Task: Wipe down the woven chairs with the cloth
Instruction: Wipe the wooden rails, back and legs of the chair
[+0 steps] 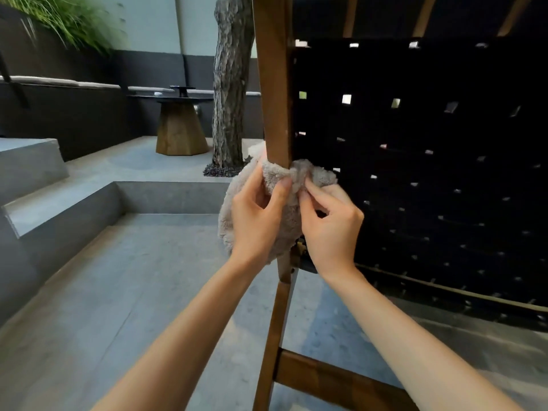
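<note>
No text, label, brand, number or sign can be read on the cloth (272, 175) or on the woven chair (415, 173), nor anywhere else around the grip.

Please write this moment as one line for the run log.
phase: wiping | cloth: wrapped round wooden upright of woven chair | left hand: pinches cloth | right hand: pinches cloth
</note>
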